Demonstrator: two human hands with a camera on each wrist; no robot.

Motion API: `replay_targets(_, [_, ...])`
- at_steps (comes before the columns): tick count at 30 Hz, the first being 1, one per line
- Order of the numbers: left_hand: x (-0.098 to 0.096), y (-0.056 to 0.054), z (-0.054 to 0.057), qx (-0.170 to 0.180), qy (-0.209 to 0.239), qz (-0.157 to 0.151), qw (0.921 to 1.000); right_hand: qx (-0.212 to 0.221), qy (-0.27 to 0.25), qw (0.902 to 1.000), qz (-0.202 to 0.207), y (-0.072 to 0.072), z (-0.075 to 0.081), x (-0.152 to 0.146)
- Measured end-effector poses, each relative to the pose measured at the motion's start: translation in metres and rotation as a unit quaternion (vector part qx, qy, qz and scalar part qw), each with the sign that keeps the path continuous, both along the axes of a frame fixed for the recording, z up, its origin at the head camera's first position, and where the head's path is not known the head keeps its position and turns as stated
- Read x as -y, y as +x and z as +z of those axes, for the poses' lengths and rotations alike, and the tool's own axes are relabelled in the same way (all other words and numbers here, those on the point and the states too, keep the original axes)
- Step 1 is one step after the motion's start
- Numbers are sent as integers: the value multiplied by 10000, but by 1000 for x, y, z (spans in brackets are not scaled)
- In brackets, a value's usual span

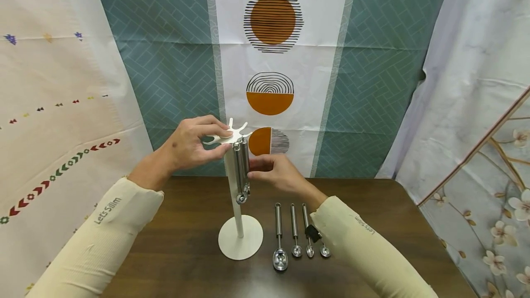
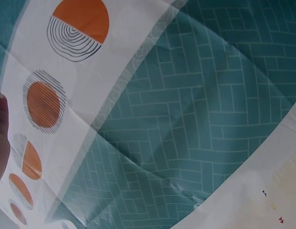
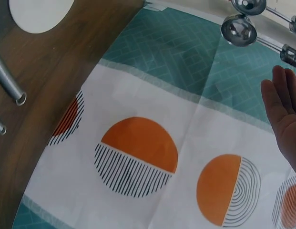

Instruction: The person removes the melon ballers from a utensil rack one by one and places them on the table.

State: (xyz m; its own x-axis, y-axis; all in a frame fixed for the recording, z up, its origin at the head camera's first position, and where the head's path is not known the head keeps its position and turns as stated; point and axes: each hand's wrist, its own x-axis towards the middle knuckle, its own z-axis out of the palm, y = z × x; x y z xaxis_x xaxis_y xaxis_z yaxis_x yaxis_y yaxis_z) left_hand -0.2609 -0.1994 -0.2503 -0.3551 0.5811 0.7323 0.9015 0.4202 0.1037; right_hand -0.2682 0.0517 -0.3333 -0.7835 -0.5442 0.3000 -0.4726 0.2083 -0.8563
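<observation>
My left hand [image 1: 196,139] pinches the top of a white hook stand [image 1: 235,174] between thumb and fingers. Two or so steel scoops [image 1: 241,169] with tube handles hang from one of its hooks, bowls downward. Close beside their handles, my right hand [image 1: 275,171] has its fingertips right at the metal. In the right wrist view this hand [image 3: 287,114] shows nearly straight fingers next to the handles, and two round bowls [image 3: 239,30] hang past it. Only a sliver of the left hand [image 2: 1,138] appears in the left wrist view.
Several more steel scoops [image 1: 279,256] lie in a row on the brown table [image 1: 174,243], right of the stand's round base [image 1: 240,254]. A black block [image 1: 313,233] at the right cuff overlaps some of them. Patterned cloth [image 1: 174,59] hangs behind the table.
</observation>
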Motion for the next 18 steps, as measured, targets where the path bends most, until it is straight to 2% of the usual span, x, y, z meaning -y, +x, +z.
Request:
replay_targets(3, [0, 1, 0, 26, 8, 22, 10000, -4, -32, 10000, 42, 0, 0, 6])
replay_targets(18, [0, 0, 0, 29, 29, 21, 10000, 66, -168, 9991, -388, 5, 9, 7])
